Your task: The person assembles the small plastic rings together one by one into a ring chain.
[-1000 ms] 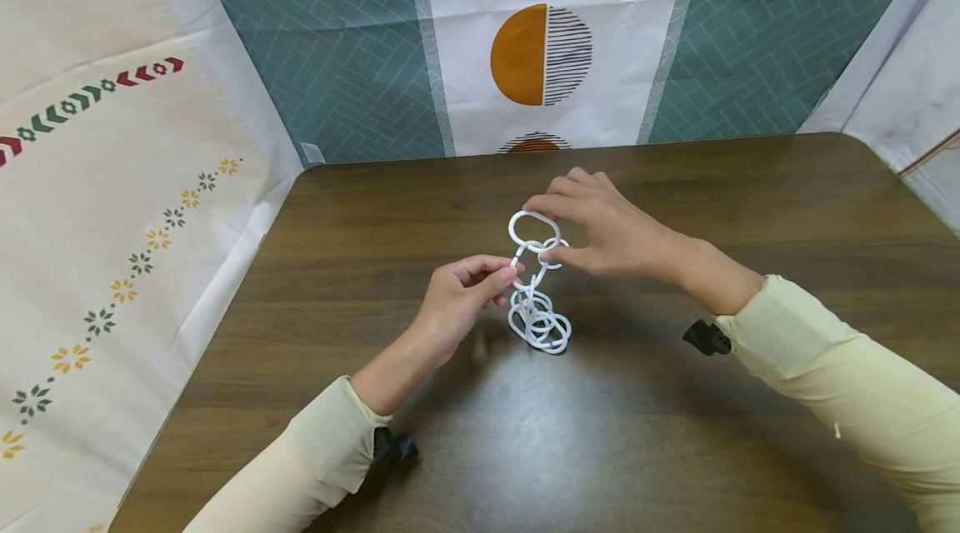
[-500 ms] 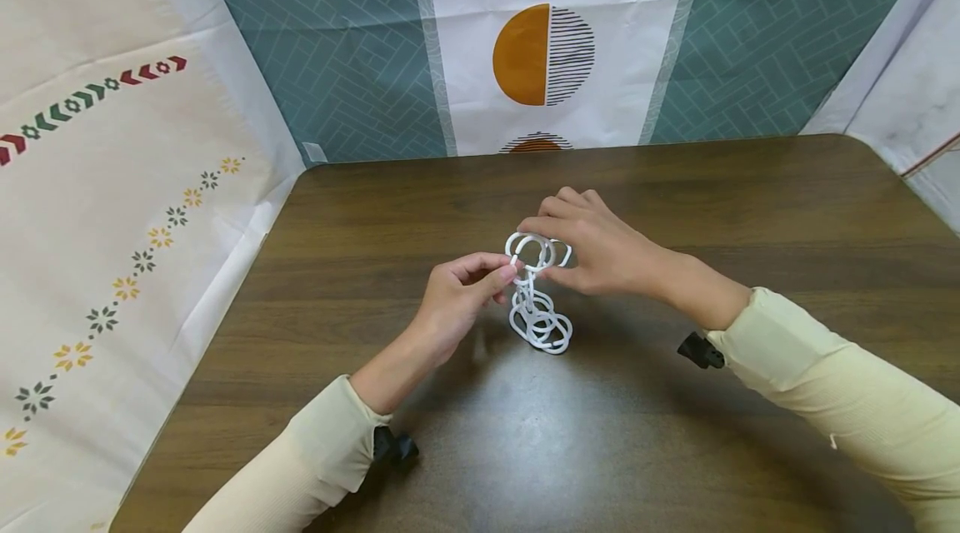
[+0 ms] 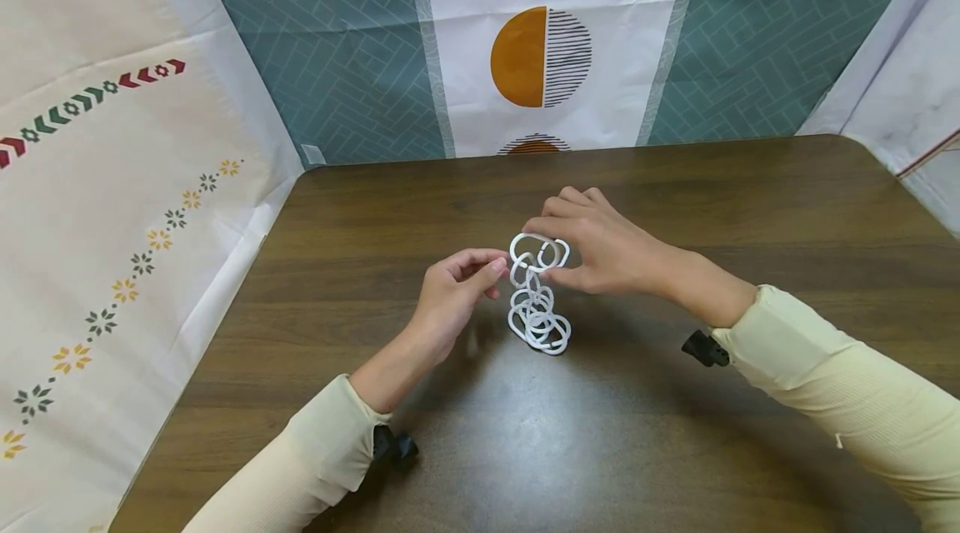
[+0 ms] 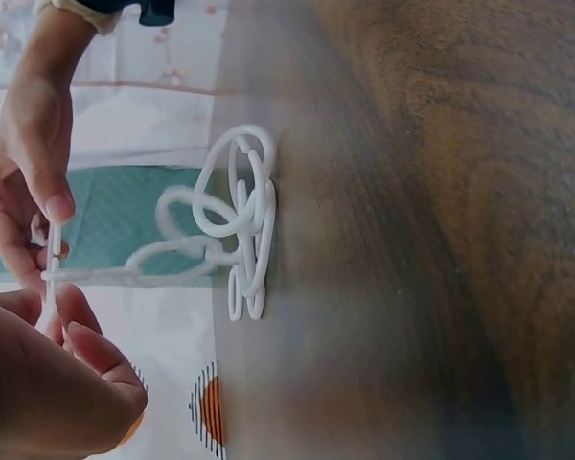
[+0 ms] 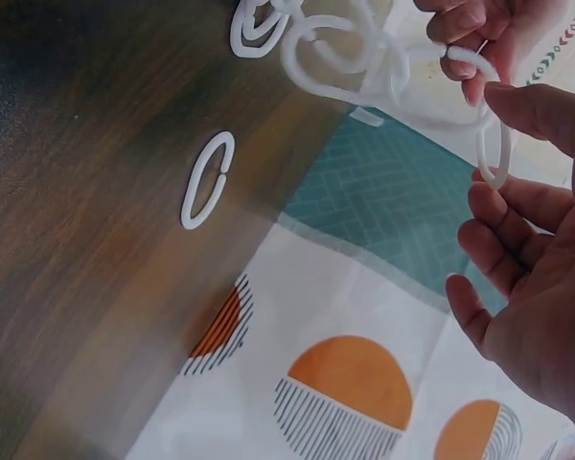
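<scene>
A chain of white oval links (image 3: 531,306) lies partly heaped on the table, its upper end raised. My right hand (image 3: 600,241) pinches an oval link (image 5: 505,158) at that raised end between thumb and fingertips. From the other side my left hand (image 3: 457,296) holds the edge of the raised links with thumb and index finger; in the left wrist view its fingers (image 4: 77,311) close about the link's lower end. The exact contact is partly hidden. A separate link with a small gap (image 5: 208,180) lies on the table beyond the chain.
The brown wooden table (image 3: 360,333) extends around both hands. A teal and white cloth (image 3: 360,50) with orange circles hangs behind its far edge. An embroidered cream cloth (image 3: 112,225) is on the left. Black wrist devices (image 3: 705,347) sit at both sleeves.
My right hand has come down slightly, lowering its link towards the other raised links. My left hand has drawn a little to the left. The heap on the table stays put.
</scene>
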The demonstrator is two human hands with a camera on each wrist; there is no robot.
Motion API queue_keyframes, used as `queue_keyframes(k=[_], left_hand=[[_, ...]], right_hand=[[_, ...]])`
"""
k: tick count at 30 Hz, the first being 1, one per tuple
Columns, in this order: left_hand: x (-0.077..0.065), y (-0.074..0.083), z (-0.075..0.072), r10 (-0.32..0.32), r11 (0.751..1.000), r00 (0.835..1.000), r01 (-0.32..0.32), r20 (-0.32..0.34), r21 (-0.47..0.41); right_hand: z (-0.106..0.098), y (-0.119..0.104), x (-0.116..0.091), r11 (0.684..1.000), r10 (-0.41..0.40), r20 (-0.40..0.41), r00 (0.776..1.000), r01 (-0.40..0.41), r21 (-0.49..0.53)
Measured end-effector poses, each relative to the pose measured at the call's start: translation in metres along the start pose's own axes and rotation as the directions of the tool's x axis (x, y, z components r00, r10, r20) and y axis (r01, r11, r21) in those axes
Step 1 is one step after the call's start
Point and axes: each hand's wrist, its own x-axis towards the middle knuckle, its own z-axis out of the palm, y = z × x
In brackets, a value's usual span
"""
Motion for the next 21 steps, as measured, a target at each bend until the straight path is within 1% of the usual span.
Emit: queue_keyframes(k=[7, 11, 18, 21], left_hand=[[0.001, 0.002, -0.001, -0.024, 1.000, 1.000, 0.024, -0.014, 0.004], [0.001, 0.002, -0.001, -0.032, 0.999, 0.999, 0.032, -0.018, 0.009], [0.001, 0.001, -0.001, -0.027, 0.999, 1.000, 0.027, 0.015, -0.026], [0.002, -0.001, -0.002, -0.033, 0.999, 0.999, 0.034, 0.031, -0.032]], right_hand=[[0.001, -0.003, 0.000, 1.000, -0.029, 0.013, 1.000, 0.029, -0.009], [0.003, -0.006, 0.001, 0.999, -0.047, 0.025, 0.999, 0.046, 0.014], [0.003, -0.010, 0.001, 0.996, -0.083, 0.090, 0.992, 0.080, 0.044], [0.002, -0.010, 0.000, 0.995, -0.088, 0.100, 0.991, 0.083, 0.049]])
